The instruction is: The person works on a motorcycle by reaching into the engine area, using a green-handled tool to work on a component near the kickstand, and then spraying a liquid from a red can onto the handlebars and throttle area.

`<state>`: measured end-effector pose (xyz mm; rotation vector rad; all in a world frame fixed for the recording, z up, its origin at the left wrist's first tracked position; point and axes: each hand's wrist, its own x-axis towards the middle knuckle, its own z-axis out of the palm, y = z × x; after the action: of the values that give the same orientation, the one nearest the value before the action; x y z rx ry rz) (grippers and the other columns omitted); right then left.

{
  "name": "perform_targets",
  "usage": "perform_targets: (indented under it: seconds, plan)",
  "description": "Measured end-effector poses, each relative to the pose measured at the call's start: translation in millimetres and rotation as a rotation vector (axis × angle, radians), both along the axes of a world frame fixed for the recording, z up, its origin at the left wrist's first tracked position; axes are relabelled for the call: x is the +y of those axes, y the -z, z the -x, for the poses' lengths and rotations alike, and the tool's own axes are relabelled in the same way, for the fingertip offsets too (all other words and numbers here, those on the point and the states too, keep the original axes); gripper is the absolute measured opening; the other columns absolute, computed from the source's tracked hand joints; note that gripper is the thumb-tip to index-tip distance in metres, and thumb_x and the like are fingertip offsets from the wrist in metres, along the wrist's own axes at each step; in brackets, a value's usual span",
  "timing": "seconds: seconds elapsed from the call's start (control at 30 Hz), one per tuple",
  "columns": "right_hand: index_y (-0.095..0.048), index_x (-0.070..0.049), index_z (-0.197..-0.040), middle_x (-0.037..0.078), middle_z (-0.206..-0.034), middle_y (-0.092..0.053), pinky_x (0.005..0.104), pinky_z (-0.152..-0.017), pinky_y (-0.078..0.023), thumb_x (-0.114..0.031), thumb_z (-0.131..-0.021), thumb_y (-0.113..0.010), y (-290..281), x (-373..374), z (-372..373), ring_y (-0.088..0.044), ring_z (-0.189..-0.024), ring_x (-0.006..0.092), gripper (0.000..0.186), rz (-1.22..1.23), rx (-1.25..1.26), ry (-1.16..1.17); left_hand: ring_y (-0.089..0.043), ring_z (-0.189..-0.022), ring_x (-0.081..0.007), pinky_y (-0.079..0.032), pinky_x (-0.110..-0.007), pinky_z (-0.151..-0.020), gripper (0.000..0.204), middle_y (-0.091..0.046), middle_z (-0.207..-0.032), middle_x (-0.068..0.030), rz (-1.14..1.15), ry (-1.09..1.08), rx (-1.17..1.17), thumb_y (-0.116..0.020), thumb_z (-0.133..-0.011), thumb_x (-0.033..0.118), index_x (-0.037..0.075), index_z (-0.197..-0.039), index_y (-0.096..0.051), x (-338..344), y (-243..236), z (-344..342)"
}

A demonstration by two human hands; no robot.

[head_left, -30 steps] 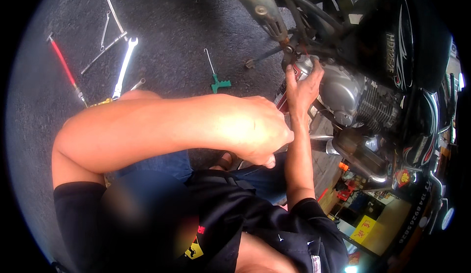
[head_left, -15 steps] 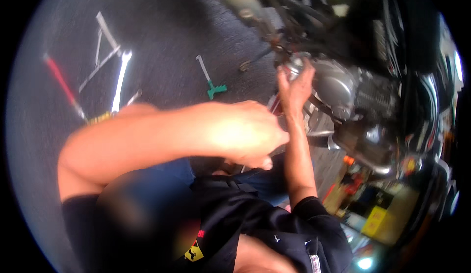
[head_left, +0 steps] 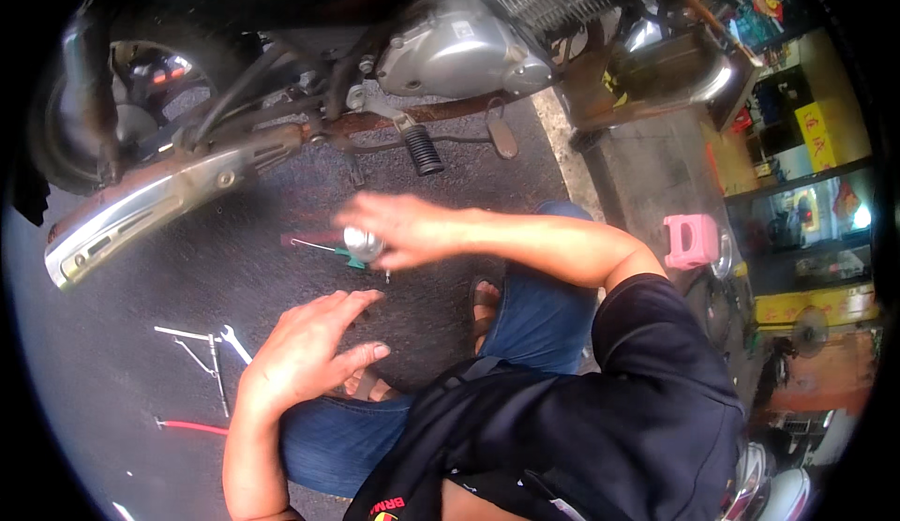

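My right hand point(head_left: 403, 229) is curled over a round silvery thing point(head_left: 363, 243), held low above the dark ground. Motion blurs its fingers, and its exact kind does not show. Just beside it, a green-handled tool point(head_left: 351, 258) with a thin shaft lies on the ground, next to a dark red flat thing point(head_left: 309, 238). Nearer to me, my left hand point(head_left: 305, 348) is open and holds nothing, its fingers stretched out and the thumb apart. Left of that hand lie an open-end wrench point(head_left: 234, 343), a jointed metal tool point(head_left: 216, 371) and a red-handled tool point(head_left: 192, 426).
A motorcycle spans the far side, with its silver engine cover point(head_left: 459, 52), chrome exhaust point(head_left: 150, 207), footpeg point(head_left: 422, 149) and pedal point(head_left: 502, 135). A pink stool point(head_left: 691, 241) stands at the right, before a shop front with yellow signs. My sandalled feet are below my hands.
My view has swung toward the motorcycle. My right hand has come away from beside the engine and is now low over the ground with the silvery thing. My left hand has opened out.
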<state>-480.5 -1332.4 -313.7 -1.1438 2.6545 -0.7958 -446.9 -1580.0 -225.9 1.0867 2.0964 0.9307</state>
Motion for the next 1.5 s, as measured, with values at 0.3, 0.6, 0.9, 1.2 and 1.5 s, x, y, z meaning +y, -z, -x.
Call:
perform_targets:
  seconds: [0.3,0.6,0.9,1.2,1.5]
  plan:
    - [-0.051,-0.005,-0.118,0.014,-0.109,-0.055,0.0444,-0.085,-0.05,-0.025,-0.075,-0.07,92.4,-5.3,-23.8,-0.056,-0.105,0.0322,0.051,-0.28,-0.269,-0.37,-0.063,-0.1,-0.0354,-0.049,-0.042,-0.086,0.054,-0.062,-0.112,-0.0224,0.164,-0.095,-0.055,-0.069,-0.081,0.031,0.002,-0.123,-0.054,14.9,10.1,4.4]
    - [-0.059,-0.003,-0.103,0.014,-0.096,-0.062,0.0419,-0.079,-0.051,-0.032,-0.086,-0.064,-49.8,79.4,41.9,-0.062,-0.092,0.0305,0.034,0.085,0.092,0.044,-0.066,-0.093,-0.0328,-0.05,-0.04,-0.083,0.054,-0.067,-0.1,-0.0195,0.29,-0.288,-0.106,-0.072,-0.079,0.029,0.002,-0.122,-0.056,9.9,30.5,29.0]
    - [-0.063,-0.004,-0.092,0.01,-0.088,-0.062,0.0398,-0.073,-0.049,-0.032,-0.085,-0.066,6.0,188.5,38.2,-0.061,-0.083,0.0287,0.029,0.066,0.129,0.245,-0.066,-0.095,-0.0331,-0.05,-0.04,-0.083,0.055,-0.067,-0.1,-0.0193,0.282,-0.25,-0.131,-0.07,-0.081,0.033,0.003,-0.124,-0.055,9.8,36.9,44.7]
    - [-0.062,-0.006,-0.088,0.009,-0.083,-0.062,0.0407,-0.074,-0.047,-0.035,-0.086,-0.064,9.0,176.9,52.9,-0.06,-0.08,0.0288,0.03,-0.048,0.201,0.118,-0.066,-0.093,-0.0319,-0.051,-0.04,-0.082,0.052,-0.067,-0.098,-0.0173,0.187,-0.237,-0.065,-0.07,-0.082,0.031,0.003,-0.122,-0.056,11.0,22.6,36.8]
    - [-0.063,-0.006,-0.09,0.011,-0.086,-0.063,0.0414,-0.073,-0.05,-0.032,-0.086,-0.063,8.7,166.7,61.6,-0.062,-0.083,0.0294,0.027,-0.196,0.194,0.047,-0.065,-0.096,-0.033,-0.05,-0.041,-0.084,0.053,-0.066,-0.103,-0.0201,0.18,-0.177,-0.047,-0.068,-0.083,0.033,0.002,-0.124,-0.054,14.0,28.1,33.1]
